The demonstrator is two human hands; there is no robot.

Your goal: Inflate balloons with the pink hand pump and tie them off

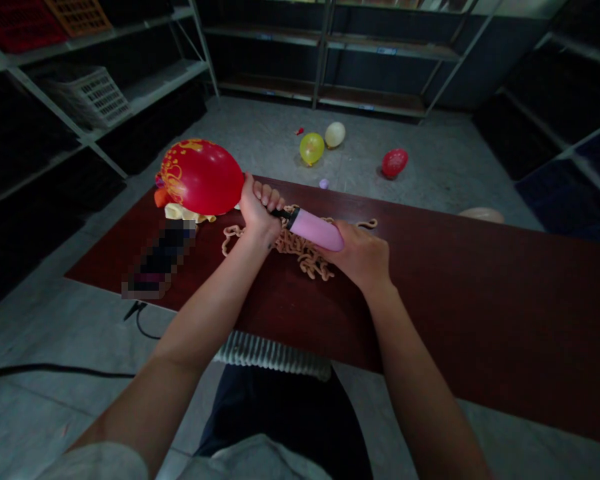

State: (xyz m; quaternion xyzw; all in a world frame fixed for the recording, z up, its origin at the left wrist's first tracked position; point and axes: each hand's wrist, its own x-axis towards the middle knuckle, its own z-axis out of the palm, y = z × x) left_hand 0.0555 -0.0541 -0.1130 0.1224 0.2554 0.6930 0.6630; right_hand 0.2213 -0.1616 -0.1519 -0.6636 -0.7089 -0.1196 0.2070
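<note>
A red balloon point(207, 177) with gold print, swollen with air, points left over the table point(430, 287). My left hand point(261, 207) is closed around the balloon's neck and the black nozzle end of a pink balloon pump point(316, 230); the neck itself is hidden by my fingers. My right hand point(361, 257) wraps the other end of the pump. Beneath the pump lies a heap of tan twisted cord point(305, 257). Pale uninflated balloons point(180, 212) and an orange one point(161, 197) lie under and beside the red balloon.
A pixelated dark device point(163, 257) rests at the table's left end, with a black cable point(55, 368) below. On the floor beyond are a yellow balloon point(312, 148), a white balloon point(335, 135) and another red balloon point(395, 163). Metal shelves point(265, 87) stand behind.
</note>
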